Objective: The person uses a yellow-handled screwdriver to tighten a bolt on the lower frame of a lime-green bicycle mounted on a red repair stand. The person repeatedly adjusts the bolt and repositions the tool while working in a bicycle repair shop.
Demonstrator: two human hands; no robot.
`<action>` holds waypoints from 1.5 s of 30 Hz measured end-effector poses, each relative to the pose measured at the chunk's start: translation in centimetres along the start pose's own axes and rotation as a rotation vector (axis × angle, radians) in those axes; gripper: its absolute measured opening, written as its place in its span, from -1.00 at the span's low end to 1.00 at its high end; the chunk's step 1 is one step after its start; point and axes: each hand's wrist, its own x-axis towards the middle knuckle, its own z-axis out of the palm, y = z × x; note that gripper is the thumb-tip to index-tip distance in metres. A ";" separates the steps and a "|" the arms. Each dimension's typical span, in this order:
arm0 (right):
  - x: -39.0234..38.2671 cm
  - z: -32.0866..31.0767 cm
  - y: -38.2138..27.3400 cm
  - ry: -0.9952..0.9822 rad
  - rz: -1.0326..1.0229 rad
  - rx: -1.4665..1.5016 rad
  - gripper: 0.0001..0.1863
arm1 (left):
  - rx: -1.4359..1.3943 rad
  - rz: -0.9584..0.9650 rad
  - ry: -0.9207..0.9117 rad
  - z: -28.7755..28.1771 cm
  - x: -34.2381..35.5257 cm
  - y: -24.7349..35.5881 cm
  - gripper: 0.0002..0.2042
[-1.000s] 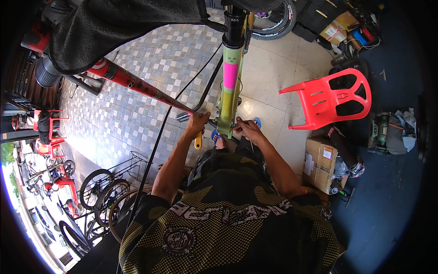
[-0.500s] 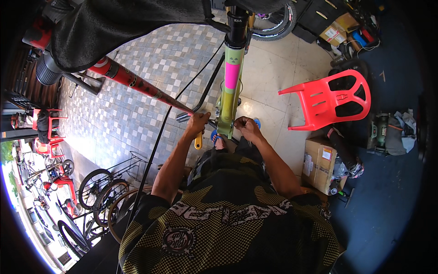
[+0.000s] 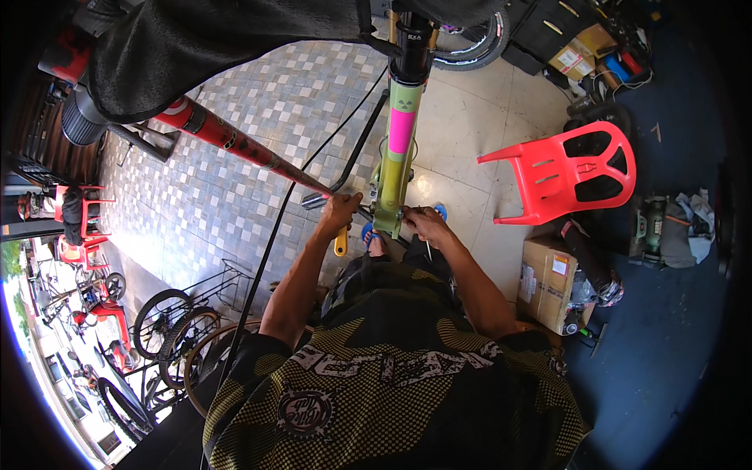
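Note:
A lime-green bicycle frame tube with a pink band and black upper fitting runs vertically ahead of me. My left hand is closed left of its lower end, where a red pole reaches down, and grips a yellow-handled tool that hangs below the fist. My right hand is closed at the frame's right side, fingertips at a small fitting, with a thin metal tool showing below the fingers. The tips of both tools are hidden.
Black cloth drapes overhead at upper left. A red plastic chair lies to the right above a cardboard box. Black cases and a tire are at upper right. Several bicycles stand at lower left.
The top of the green frame has shifted slightly right. My right fingers have moved a little at the frame's side. My left hand has stayed in place.

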 end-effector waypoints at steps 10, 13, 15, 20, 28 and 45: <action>1.5 0.4 3.3 0.193 -0.461 -0.186 -0.87 | 0.012 -0.002 0.004 0.1 0.0 0.1 -0.49; 0.6 0.8 2.3 0.207 -0.461 -0.194 -0.82 | -0.005 -0.001 0.008 0.0 0.0 -0.1 -0.49; 0.4 0.9 2.4 0.187 -0.463 -0.037 -0.75 | -0.004 0.006 0.005 0.1 0.0 0.0 -0.49; -0.4 -0.4 0.3 0.056 0.023 0.041 -0.57 | -0.007 0.003 -0.004 0.0 -0.2 0.3 -0.49; -0.4 0.3 0.0 0.073 -0.033 -0.027 -0.76 | 0.002 0.005 0.008 0.1 -0.2 0.1 -0.48; -0.4 -1.3 2.1 0.136 -0.181 0.008 -0.81 | -0.047 0.001 -0.027 0.0 -0.3 0.3 -0.52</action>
